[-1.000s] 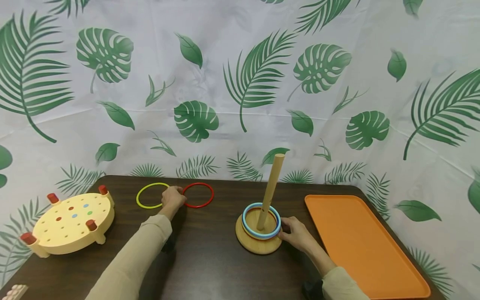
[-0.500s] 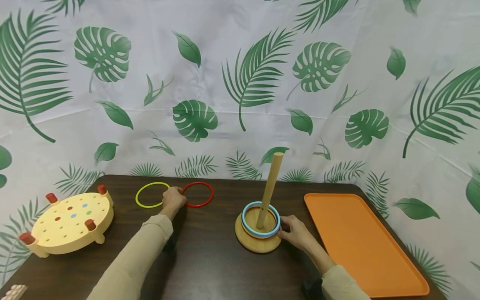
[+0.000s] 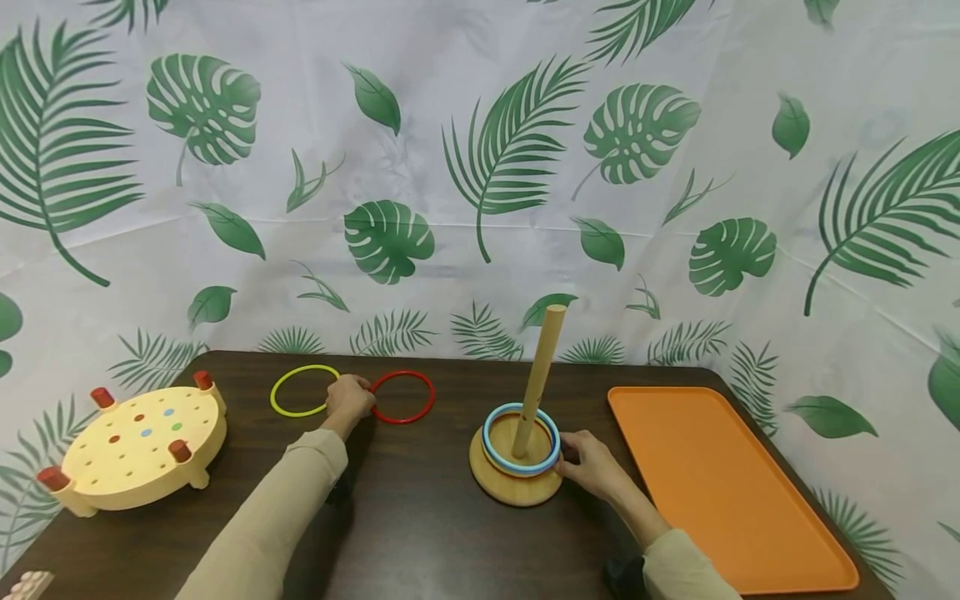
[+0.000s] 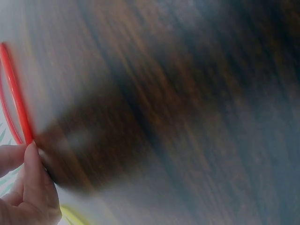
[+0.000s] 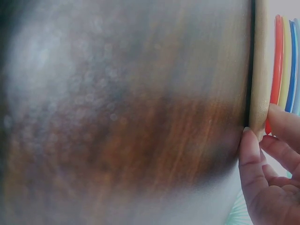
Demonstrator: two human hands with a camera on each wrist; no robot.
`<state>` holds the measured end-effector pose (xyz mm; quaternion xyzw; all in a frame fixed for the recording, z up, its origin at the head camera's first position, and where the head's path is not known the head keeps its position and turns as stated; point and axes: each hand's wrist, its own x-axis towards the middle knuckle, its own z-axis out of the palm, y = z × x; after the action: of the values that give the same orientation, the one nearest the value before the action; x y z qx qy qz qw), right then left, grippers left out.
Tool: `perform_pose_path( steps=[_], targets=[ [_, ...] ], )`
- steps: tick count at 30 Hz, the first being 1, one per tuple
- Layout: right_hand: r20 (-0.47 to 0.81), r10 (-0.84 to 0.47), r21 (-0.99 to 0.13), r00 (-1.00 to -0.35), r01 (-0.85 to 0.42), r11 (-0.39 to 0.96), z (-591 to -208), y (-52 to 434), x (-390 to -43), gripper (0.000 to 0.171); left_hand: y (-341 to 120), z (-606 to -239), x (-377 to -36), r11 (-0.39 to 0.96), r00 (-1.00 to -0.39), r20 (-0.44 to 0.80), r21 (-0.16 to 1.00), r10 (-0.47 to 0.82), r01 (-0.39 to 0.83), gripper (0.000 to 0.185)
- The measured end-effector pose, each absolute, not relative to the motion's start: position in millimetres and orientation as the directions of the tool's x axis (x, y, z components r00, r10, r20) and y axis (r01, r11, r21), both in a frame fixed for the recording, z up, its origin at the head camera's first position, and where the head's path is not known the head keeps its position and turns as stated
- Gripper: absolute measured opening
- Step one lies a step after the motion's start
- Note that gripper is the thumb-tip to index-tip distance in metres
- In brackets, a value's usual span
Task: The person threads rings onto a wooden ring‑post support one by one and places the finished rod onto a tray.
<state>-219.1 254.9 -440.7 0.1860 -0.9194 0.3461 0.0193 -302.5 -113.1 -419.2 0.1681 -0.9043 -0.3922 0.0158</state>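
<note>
My left hand (image 3: pixel 349 402) pinches the near-left edge of a red ring (image 3: pixel 432 398) between thumb and fingertips; in the left wrist view the red ring (image 4: pixel 16 93) stands out past them. Just left of that hand, a yellow ring (image 3: pixel 300 414) lies on the table. My right hand (image 3: pixel 592 467) grips the rim of a ring-toss stand's round wooden base (image 3: pixel 516 493). Around its upright wooden post (image 3: pixel 542 375) lie stacked rings, a light blue ring (image 3: pixel 522 470) uppermost. From the right wrist, red (image 5: pixel 278 61), yellow (image 5: pixel 285 61) and blue rings (image 5: pixel 292 61) show above the base, close by the thumb.
An orange tray (image 3: pixel 735 492) lies on the right of the dark table (image 3: pixel 435 533). At left stands a round cream pegboard (image 3: pixel 135 450) with red-topped posts. A small pale object (image 3: pixel 30 583) sits at the lower left corner. A leaf-print cloth (image 3: pixel 420 150) hangs behind.
In the last half second the red ring has shifted slightly right and nearer in my left hand's pinch. The right hand and the stand have stayed in place.
</note>
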Motion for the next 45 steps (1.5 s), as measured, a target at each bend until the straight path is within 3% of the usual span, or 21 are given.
perform_pose_path(
  steps=[7,30,45],
  targets=[
    [0.166,-0.332,-0.621,-0.929,-0.36,0.696,-440.1,255.3,-217.3,0.029,-112.8,-418.4,-302.6,0.594,-0.946,-0.133,0.75,-0.297,-0.292,0.023],
    [0.185,-0.357,-0.622,-0.916,-0.39,0.679,-441.8,256.4,-219.0,0.031,-116.2,-415.9,-301.7,0.709,-0.964,-0.116,0.657,-0.241,-0.256,0.006],
    [0.177,-0.372,-0.623,-0.911,-0.396,0.674,-441.4,256.8,-220.4,0.03,-116.7,-415.1,-298.7,0.622,-0.975,-0.098,0.756,-0.199,-0.202,0.014]
  ],
)
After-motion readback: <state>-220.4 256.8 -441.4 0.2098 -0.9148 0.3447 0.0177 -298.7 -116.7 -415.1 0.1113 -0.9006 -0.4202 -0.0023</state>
